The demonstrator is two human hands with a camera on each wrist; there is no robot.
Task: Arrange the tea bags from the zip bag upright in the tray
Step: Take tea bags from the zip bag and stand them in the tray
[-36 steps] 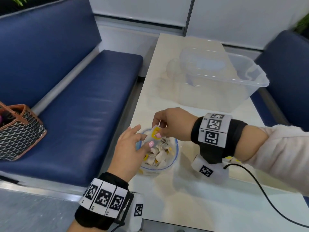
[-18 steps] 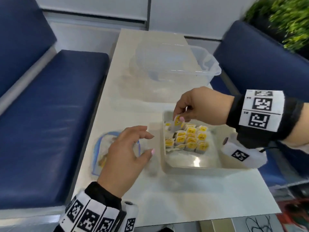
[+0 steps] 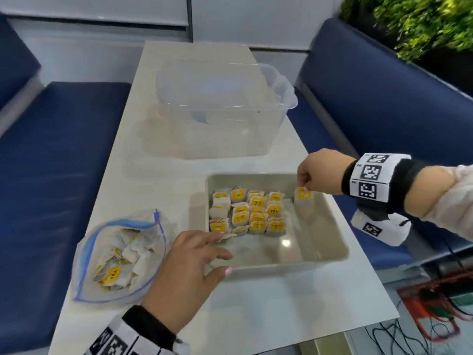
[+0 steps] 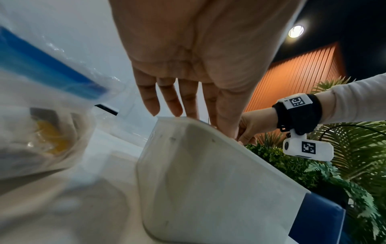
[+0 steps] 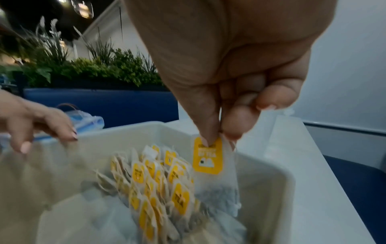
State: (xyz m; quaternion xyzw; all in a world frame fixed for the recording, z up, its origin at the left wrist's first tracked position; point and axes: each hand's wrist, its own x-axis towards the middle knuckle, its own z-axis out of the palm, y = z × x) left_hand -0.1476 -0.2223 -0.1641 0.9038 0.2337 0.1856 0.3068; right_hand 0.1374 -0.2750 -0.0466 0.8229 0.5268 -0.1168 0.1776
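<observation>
A tea bag (image 3: pixel 302 196) is hanging upright at the tray's (image 3: pixel 330 256) far right side, beside the packed rows (image 3: pixel 249 213); the right hand (image 3: pixel 320 174) is pinching its top; the left hand (image 3: pixel 190 267), fingers spread, is resting on the tray's near left corner; the zip bag (image 3: pixel 120 254) is lying at the table's (image 3: pixel 256 316) left edge.

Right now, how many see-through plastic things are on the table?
2. A big clear storage bin sits at the far end of the table. A zip bag of tea bags lies at the near left, beside the gray tray.
</observation>
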